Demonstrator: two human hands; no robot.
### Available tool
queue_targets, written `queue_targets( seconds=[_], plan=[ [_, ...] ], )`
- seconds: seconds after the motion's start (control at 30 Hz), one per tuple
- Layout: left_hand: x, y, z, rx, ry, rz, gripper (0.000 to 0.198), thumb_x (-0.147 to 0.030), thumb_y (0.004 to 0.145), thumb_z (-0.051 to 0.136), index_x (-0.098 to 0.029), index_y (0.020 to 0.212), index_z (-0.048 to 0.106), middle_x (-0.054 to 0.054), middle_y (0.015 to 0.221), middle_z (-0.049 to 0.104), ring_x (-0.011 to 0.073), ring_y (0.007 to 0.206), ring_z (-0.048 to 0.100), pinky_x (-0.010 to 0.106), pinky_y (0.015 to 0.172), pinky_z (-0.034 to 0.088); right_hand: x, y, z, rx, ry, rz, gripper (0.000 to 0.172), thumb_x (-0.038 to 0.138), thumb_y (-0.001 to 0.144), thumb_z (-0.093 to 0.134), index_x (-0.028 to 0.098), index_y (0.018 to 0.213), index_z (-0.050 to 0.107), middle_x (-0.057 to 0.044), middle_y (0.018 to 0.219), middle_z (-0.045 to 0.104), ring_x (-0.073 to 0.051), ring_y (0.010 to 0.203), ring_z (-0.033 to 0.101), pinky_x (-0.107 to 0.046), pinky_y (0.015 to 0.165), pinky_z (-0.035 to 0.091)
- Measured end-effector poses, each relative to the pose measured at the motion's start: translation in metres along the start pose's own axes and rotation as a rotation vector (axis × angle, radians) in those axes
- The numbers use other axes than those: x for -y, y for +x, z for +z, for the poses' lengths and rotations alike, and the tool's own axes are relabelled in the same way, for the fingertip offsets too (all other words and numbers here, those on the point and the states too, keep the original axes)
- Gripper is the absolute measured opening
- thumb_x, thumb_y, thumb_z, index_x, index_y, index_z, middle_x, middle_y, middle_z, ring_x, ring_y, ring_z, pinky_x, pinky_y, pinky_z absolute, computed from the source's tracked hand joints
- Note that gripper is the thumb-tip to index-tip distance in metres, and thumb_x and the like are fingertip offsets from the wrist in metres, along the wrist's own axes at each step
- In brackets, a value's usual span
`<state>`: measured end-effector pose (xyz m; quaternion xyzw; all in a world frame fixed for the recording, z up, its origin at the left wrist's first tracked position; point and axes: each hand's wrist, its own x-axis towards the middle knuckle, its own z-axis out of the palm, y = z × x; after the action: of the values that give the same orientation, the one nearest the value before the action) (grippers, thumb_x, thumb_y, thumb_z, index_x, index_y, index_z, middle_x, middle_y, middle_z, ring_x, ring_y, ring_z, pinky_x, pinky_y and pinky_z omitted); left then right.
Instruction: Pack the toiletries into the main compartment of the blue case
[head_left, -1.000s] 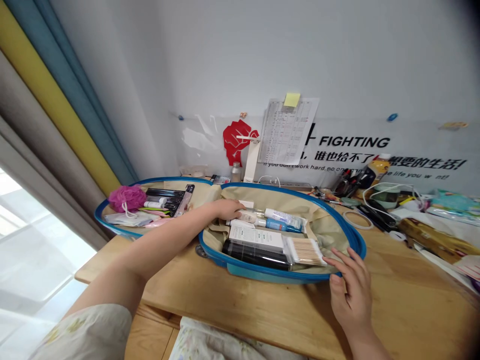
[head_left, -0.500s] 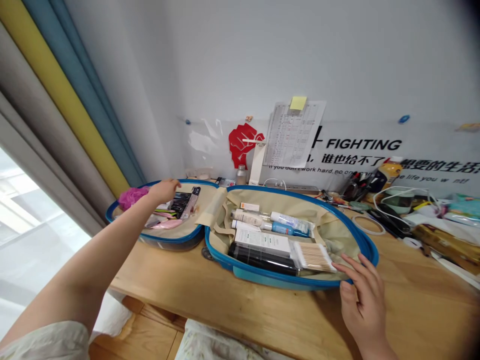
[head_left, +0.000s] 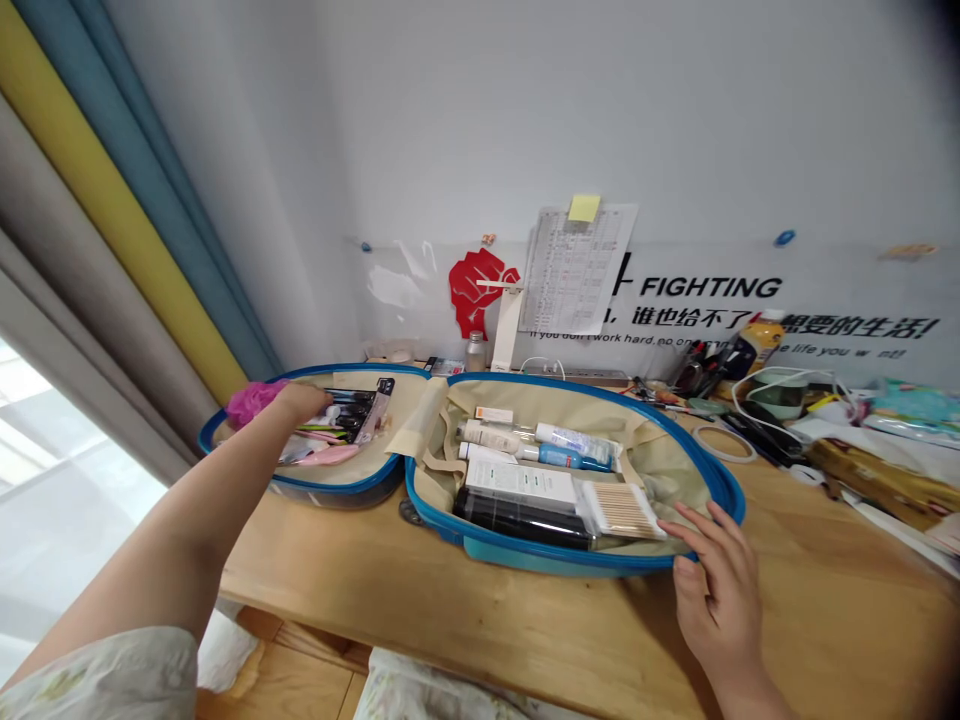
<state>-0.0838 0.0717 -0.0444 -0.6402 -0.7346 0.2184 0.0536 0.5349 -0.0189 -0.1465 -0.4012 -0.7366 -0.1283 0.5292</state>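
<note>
An open blue-rimmed suitcase (head_left: 731, 490) lies spread on the desk. My left hand (head_left: 304, 400) reaches down into its left half, among packaged black items (head_left: 352, 410) and beside a purple bath puff (head_left: 253, 402). Its fingers are mostly hidden there. At the right end of the case, my right hand (head_left: 720, 580) rests on the rim with fingers stretched out over the edge. Near those fingers lies a pack of cotton swabs (head_left: 621, 508). Beside it are a white box (head_left: 521, 482), a long black item (head_left: 521, 520) and a blue bottle (head_left: 574, 458).
The wooden desk (head_left: 547, 620) carries a tape roll (head_left: 725, 444), a gold pouch (head_left: 877, 480), cables and pens at the right. Behind the case stand a small bottle (head_left: 475, 352) and a white lamp (head_left: 507, 330). Curtains (head_left: 105, 240) hang at the left.
My left hand has lowered and moved slightly back, down toward the packaged items in the left half. My right hand stays on the rim. The view has shifted a little.
</note>
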Motion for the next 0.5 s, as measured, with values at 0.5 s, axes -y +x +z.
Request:
queue_targets(
  seconds=[0.5],
  plan=[
    [-0.015,-0.012,-0.005,-0.069,-0.048,-0.056,0.032,-0.036,0.093,0.06,-0.015,0.118,0.059,0.008,0.116,0.062,0.0203,0.099,0.063,0.041,0.084,0.055,0.002,0.001,0.0,-0.008,0.005,0.0,0.028,0.033,0.096,0.04,0.021,0.106,0.064,-0.011,0.115,0.064,-0.031,0.129,0.047,-0.053,0.101,0.041]
  ],
)
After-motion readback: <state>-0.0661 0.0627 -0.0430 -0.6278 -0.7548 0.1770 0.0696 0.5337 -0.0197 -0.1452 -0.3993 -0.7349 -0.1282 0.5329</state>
